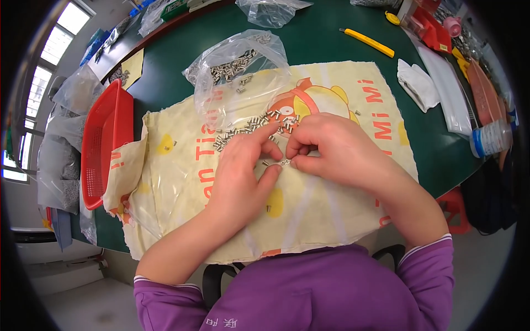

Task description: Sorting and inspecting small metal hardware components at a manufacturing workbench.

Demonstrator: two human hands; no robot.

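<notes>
My right hand (337,146) is closed in a pinch, thumb and fingertips meeting at a tiny silvery metal piece (286,162). My left hand (237,174) faces it, its thumb tip close to that piece and its index finger curved apart from the thumb. In the gap between them a short metal pin (265,163) lies on the cloth. Just beyond both hands spreads a loose heap of small metal cylinders (243,128). Under everything is a yellow printed cloth (309,220). The exact shape of the pinched piece is too small to make out.
An opened clear plastic bag (243,60) with more cylinders stands behind the heap. A red plastic basket (107,143) is on the left. Farther right lie a yellow utility knife (369,43), a crumpled white cloth (418,84) and a clear jar with a blue band (490,139).
</notes>
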